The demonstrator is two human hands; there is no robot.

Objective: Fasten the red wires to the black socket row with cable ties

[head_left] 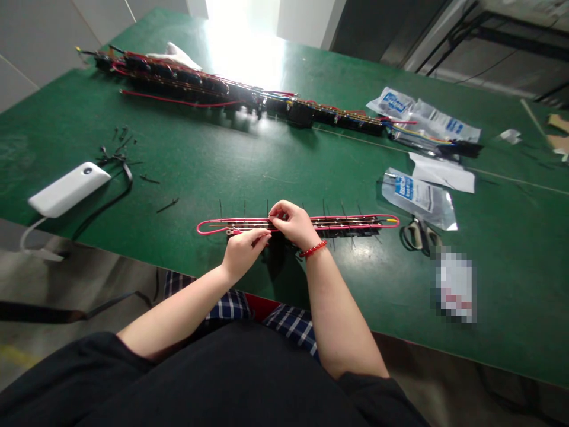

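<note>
A long wiring strip point(342, 223) with a red wire loop point(204, 224) around it lies on the table before me. Thin black cable ties point(323, 207) stick out along both its sides. My right hand point(294, 225), with a red bead bracelet point(313, 248) at the wrist, is over the strip's middle. Its thumb and finger are pinched together beside a cable tie point(267, 205), seemingly on it. Against the strip's near edge, my left hand point(242, 252) has thumb and forefinger closed; what lies between them is too small to make out.
A longer wired assembly point(213, 89) stretches across the back of the green table point(200, 160). Scissors point(420, 236) and plastic bags point(418, 196) lie right, beside a blurred-out item point(456, 284). At left are a white device point(69, 188) with a cord and loose black ties point(168, 205).
</note>
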